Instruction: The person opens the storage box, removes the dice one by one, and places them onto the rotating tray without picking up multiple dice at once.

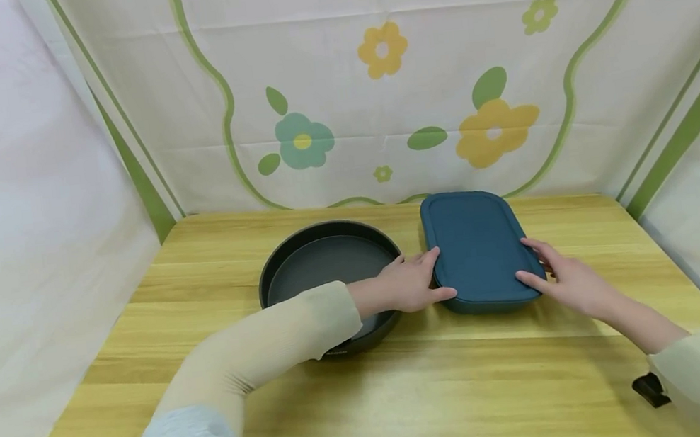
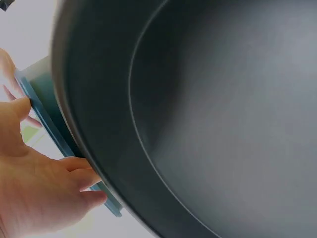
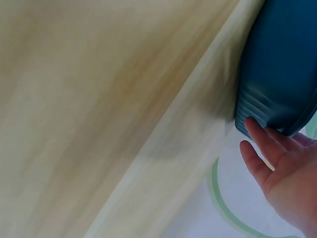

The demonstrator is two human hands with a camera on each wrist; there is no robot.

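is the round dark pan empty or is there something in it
Empty: the round dark pan shows only its bare grey floor in the head and left wrist views.

Head view overhead; wrist views close, sharing blue container (image 1: 478, 251)
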